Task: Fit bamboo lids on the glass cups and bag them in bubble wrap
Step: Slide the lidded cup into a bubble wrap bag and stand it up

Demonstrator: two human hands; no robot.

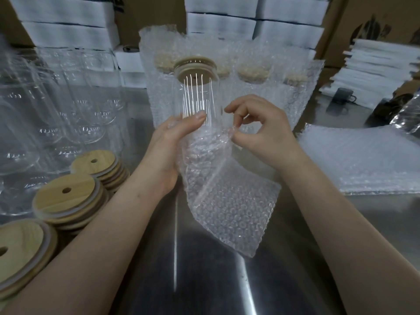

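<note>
A clear glass cup (197,94) with a bamboo lid (195,64) on its top is held up over the steel table. Its lower end sits inside the mouth of a bubble wrap bag (229,201) that hangs down and towards me. My left hand (172,142) grips the cup and the bag's edge from the left, thumb across the glass. My right hand (256,123) pinches the bag's rim on the right between thumb and fingers.
Stacks of bamboo lids (68,198) lie at the left front, with bare glass cups (56,105) behind them. Bagged, lidded cups (252,87) stand at the back. A pile of flat bubble bags (363,160) lies to the right; white boxes (227,23) are stacked behind.
</note>
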